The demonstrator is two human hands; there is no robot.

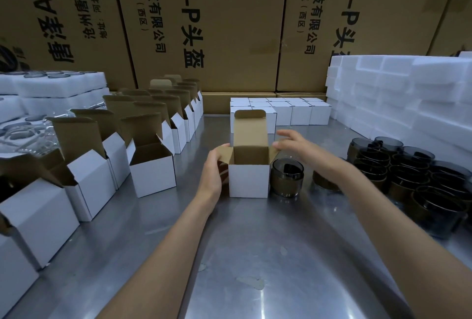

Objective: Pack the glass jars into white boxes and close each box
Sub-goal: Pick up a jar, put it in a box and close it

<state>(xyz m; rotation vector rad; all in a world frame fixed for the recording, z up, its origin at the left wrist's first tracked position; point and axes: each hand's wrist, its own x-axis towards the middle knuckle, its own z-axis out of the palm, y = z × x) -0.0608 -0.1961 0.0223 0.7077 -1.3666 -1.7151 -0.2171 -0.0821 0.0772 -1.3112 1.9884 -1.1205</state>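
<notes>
An open white box [249, 181] stands in the middle of the metal table [255, 255], its brown lid flap upright at the back. My left hand [213, 168] holds the box's left side, thumb at the left side flap. My right hand [293, 144] hovers with relaxed fingers at the box's right side flap, touching it near the thumb. A dark glass jar [286, 178] stands upright right beside the box. I cannot see into the bottom of the box.
Rows of open white boxes [153, 168] line the left. Closed white boxes [293, 112] stand at the back. Several dark glass jars [408, 173] crowd the right. White foam trays [408, 94] are stacked at the right and left; brown cartons form the back wall.
</notes>
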